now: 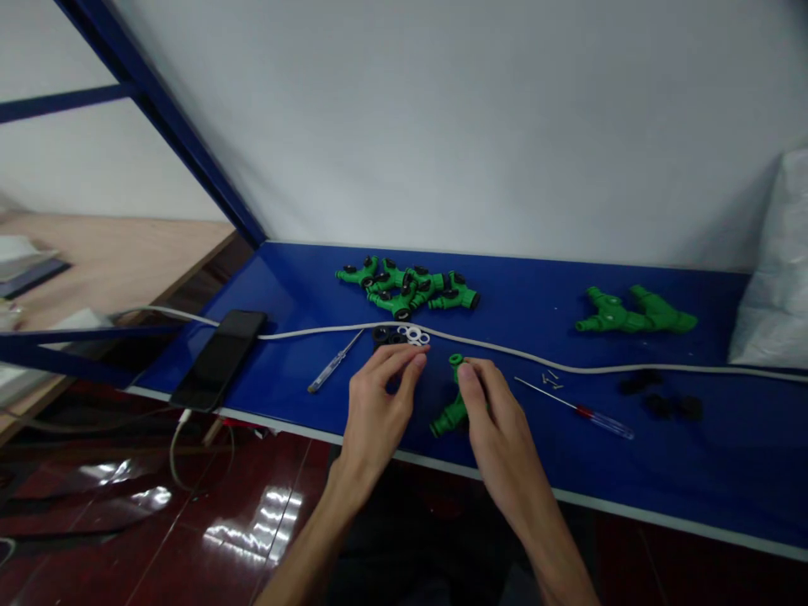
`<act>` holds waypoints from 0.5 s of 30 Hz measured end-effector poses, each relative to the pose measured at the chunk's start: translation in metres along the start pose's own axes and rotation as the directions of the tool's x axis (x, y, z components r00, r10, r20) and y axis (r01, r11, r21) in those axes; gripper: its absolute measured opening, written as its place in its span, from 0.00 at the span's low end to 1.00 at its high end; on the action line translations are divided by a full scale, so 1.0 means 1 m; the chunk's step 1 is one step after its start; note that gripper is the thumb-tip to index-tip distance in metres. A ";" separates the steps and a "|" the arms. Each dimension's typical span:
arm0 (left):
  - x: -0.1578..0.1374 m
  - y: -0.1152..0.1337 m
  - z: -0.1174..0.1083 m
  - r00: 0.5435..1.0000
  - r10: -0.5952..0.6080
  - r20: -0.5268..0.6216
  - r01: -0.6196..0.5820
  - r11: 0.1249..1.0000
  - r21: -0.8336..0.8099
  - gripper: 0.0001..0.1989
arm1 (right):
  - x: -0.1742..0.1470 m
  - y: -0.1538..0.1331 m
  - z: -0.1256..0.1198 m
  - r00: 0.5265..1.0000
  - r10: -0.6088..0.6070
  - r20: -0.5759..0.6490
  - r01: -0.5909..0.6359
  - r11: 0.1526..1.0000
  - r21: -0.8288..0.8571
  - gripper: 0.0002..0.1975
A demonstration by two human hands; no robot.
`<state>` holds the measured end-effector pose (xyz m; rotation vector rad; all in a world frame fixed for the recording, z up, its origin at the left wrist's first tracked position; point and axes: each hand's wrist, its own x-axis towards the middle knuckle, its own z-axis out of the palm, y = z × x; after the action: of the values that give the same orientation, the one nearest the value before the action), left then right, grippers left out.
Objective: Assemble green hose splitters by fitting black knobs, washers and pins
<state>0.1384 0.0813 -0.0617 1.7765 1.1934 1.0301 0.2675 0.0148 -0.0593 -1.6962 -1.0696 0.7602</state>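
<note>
My right hand (pixel 502 421) is closed around a green Y-shaped hose splitter (pixel 449 417), held above the front part of the blue table. Beside it, my left hand (pixel 379 402) has thumb and fingertips pinched together; whatever lies between them is too small to make out. Just beyond the left fingertips is a small group of white ring washers (pixel 423 338) and black rings (pixel 381 334). Right of my right hand lie a screwdriver (pixel 599 417) with a clear and red handle and several small screws (pixel 549 381).
Several green splitters with black valves (pixel 404 290) lie at the back, two plain green ones (pixel 631 316) to the right. Dark black parts (pixel 672 406) sit at right. A white cable (pixel 505 347) crosses the blue table (pixel 530 295). A phone (pixel 218 360) and a tester screwdriver (pixel 333 364) lie left.
</note>
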 end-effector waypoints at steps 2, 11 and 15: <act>0.011 -0.010 -0.007 0.985 0.171 0.024 -0.170 0.930 0.327 0.11 | 0.003 0.001 -0.003 0.996 -0.073 0.045 0.079 0.984 -0.161 0.20; 0.024 -0.019 -0.009 0.957 0.274 0.095 -0.289 0.879 0.380 0.06 | 0.005 0.027 -0.013 0.980 -0.185 0.069 0.195 0.964 -0.182 0.21; 0.008 -0.003 -0.004 0.993 0.008 0.120 0.000 0.998 -0.064 0.05 | 0.008 0.035 -0.012 0.966 -0.258 -0.034 0.253 0.961 -0.109 0.15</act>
<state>0.1352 0.0899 -0.0611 1.7657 1.0719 0.9390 0.2919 0.0120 -0.0878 -1.6130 -1.2839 0.5034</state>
